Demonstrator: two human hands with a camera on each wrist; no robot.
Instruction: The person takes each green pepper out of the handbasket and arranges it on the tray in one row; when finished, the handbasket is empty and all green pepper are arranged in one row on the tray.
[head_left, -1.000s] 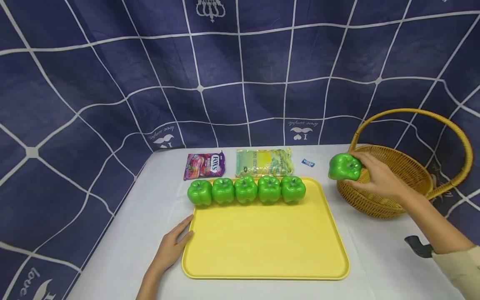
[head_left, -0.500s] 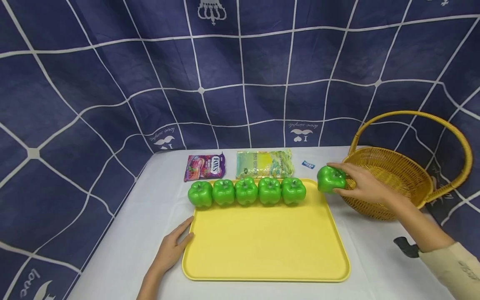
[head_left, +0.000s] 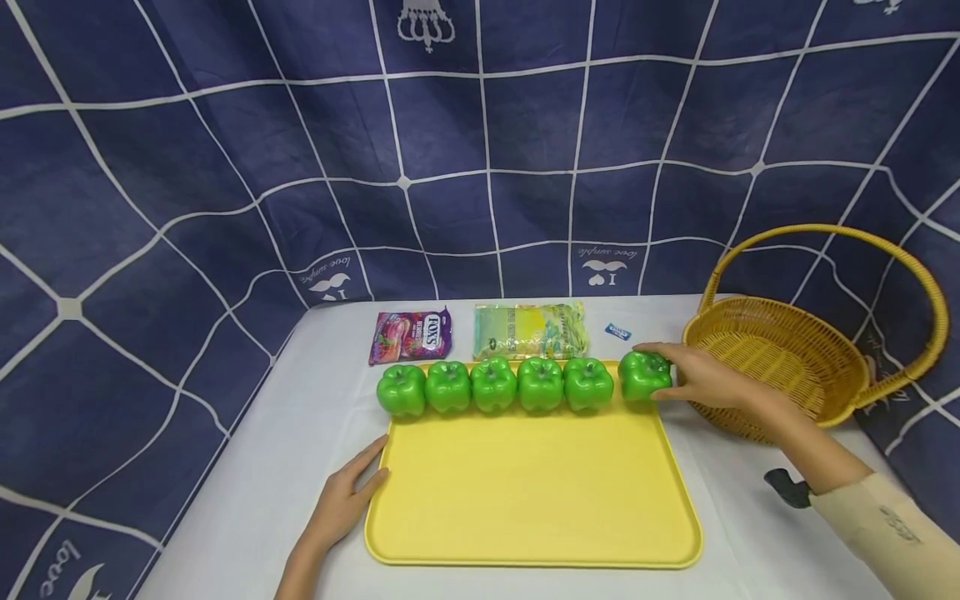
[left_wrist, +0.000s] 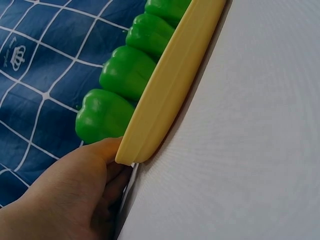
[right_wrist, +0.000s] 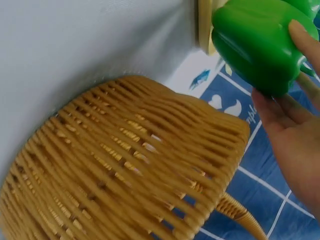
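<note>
My right hand [head_left: 701,375] grips a green bell pepper [head_left: 643,375] at the far right corner of the yellow tray [head_left: 532,492], thumb on the near side and fingers on the far side. In the right wrist view the same bell pepper [right_wrist: 255,45] sits between thumb and fingers. Several more green bell peppers [head_left: 493,385] form a row along the tray's far edge, left of the held one, with a narrow gap between. At the tray's left edge rests my left hand [head_left: 341,504], its fingers extended. The left wrist view shows that hand [left_wrist: 70,187] touching the tray rim [left_wrist: 165,95].
A wicker basket [head_left: 840,383] with a tall handle stands right of the tray, close to my right forearm. Behind the tray lie a purple candy bag [head_left: 410,336], a green-yellow packet [head_left: 531,330] and a small blue wrapper [head_left: 618,331]. A blue checked cloth [head_left: 525,150] hangs behind.
My right hand has carried the bell pepper left and nearer, away from the basket and down to the tray's far right corner. The left hand has stayed at the tray's edge.
</note>
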